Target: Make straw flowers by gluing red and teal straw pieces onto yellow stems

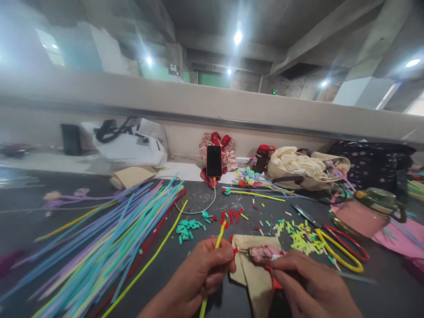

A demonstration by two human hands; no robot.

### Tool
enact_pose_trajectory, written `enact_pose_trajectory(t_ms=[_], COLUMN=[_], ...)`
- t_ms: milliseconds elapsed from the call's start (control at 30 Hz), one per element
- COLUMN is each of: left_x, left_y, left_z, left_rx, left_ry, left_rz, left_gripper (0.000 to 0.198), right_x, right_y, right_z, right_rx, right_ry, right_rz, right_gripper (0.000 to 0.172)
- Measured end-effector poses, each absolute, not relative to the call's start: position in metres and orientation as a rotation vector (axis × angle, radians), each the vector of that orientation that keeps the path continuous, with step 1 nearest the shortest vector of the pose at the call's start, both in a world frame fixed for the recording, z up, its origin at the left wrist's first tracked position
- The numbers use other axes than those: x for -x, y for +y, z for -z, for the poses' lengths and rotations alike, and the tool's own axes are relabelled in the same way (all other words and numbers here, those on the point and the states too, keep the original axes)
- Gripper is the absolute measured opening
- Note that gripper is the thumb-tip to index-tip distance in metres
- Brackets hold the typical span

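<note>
My left hand (213, 260) is closed around a yellow pipe cleaner (219, 238), which stands nearly upright and has a curled yellow and red tip. A small red pipe cleaner piece (235, 251) shows at its fingertips. From the right, my right hand (308, 278) grips what looks like a hot glue gun (263, 253), its barrel wrapped in pinkish material. The metal nozzle points left, close to the red piece; whether they touch I cannot tell. Beneath the gun lies folded tan cardboard (258, 282). Short red pieces (234, 215) and teal pieces (187, 229) lie just beyond my left hand.
Long coloured pipe cleaners (132, 234) spread across the left. Yellow-green cut pieces (306, 236) and scissors (341, 251) with red and yellow handles lie at right, near a transparent jug (367, 212). A phone (213, 161) on a cable, a dark bottle (261, 159) and bags stand behind.
</note>
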State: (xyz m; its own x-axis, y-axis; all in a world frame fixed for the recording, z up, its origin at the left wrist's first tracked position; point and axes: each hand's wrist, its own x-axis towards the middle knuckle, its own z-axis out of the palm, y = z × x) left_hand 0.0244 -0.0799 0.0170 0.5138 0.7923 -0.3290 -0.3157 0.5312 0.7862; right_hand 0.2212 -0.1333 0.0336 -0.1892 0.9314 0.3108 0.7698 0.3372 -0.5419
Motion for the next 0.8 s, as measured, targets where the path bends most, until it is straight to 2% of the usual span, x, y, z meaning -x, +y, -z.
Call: enact_pose_trajectory(t_ms=[233, 467, 800], left_x=[-0.025, -0.029, -0.029], left_y=[-0.079, -0.082, -0.080], left_z=[-0.014, -0.015, -0.012], left_rx=[-0.775, -0.817, -0.845], left_ry=[0.753, 0.811, 0.764], left_rz=[-0.707, -0.700, -0.681], left_gripper=[0.015, 0.013, 0.021], right_x=[-0.188, -0.186, -0.194], right_y=[-0.101, -0.096, -0.092], right_z=[-0.046, -0.044, -0.039], right_rx=[1.194, 1.144, 1.133], right_ry=[-2.101, -2.194, -2.273], right_rz=[-0.519, -0.579, -0.537], right_gripper=[0.011, 0.012, 0.010])
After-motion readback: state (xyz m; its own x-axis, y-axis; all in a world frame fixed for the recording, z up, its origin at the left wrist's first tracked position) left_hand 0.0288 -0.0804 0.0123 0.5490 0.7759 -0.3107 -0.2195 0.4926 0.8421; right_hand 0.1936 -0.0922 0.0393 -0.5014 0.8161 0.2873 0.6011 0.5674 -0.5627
